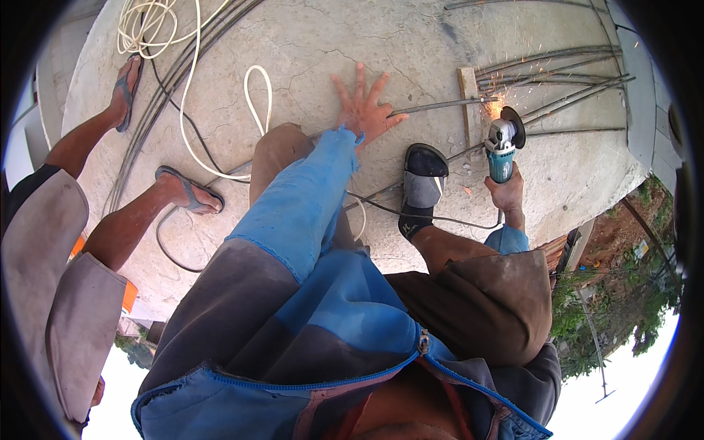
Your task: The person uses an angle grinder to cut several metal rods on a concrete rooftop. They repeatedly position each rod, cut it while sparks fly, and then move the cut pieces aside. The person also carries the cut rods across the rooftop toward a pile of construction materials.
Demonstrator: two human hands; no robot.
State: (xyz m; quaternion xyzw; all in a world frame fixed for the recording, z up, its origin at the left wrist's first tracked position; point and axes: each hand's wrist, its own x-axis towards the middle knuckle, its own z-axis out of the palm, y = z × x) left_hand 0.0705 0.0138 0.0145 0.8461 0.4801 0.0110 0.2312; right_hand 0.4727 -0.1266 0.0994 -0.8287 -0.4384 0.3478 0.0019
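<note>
My right hand is wrapped round the body of a teal and silver angle grinder. Its dark disc meets the end of a steel bar, and orange sparks fly off there. That bar rests across a wooden strip on the concrete. My left hand lies spread over the same bar, pressing down with fingers stretched out rather than wrapped round it. The part of the bar under the palm is hidden.
Several steel bars lie at the right, more at the left. A white cable coil and a black cord cross the concrete slab. My shod foot stands near the grinder. Another person's sandalled foot is at left.
</note>
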